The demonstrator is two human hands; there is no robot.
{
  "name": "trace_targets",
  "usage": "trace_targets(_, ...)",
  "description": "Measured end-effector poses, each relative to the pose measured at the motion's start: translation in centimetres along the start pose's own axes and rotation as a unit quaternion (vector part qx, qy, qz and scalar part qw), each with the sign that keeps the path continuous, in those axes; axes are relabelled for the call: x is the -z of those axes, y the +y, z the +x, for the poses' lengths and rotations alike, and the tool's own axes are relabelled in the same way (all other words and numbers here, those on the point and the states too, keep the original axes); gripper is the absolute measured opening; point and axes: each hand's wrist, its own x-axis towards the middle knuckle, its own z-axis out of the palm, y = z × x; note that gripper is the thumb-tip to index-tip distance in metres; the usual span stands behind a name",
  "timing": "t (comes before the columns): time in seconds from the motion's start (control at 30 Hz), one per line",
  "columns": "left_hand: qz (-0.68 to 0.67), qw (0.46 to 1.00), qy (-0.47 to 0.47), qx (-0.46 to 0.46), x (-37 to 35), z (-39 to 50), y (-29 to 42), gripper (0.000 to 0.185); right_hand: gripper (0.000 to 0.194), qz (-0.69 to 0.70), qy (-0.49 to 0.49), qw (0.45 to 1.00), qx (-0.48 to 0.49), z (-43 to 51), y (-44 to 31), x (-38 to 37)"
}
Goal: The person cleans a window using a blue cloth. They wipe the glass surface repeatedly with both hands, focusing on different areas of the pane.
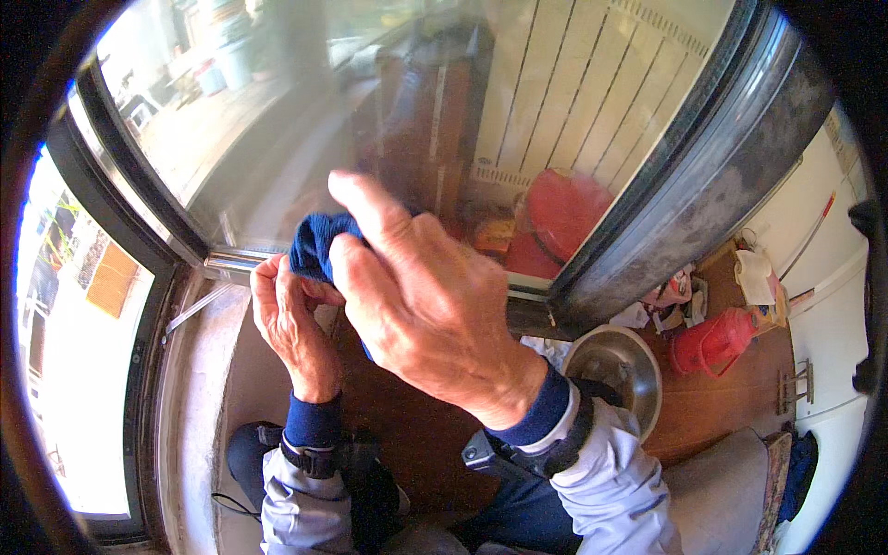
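Note:
My right hand (430, 305) grips a bunched navy cloth (319, 243) in front of a large glass pane (291, 125), close to its lower edge. The index finger points outward over the glass. Part of the cloth is hidden behind this hand. My left hand (302, 333) is just beside the cloth, its fingers bent at the shiny metal bottom rail (236, 260) of the dark-framed panel. Whether these fingers pinch the rail or the cloth is hidden.
To the right, a metal basin (617, 374) stands on the wooden floor (701, 409) near a red thermos flask (714, 340). A dark frame post (694, 166) bounds the pane. White cabinet doors (832, 298) line the far right. At left is a bright opening with a dark frame (142, 374).

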Motion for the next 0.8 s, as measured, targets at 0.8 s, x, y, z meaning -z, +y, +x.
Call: trace_targets(0.8, 0.001, 1.000, -0.011, -0.007, -0.2, 0.0, -0.2, 0.016, 0.023, -0.036, 0.003, 0.999, 0.015, 1.0, 0.8, 1.5)
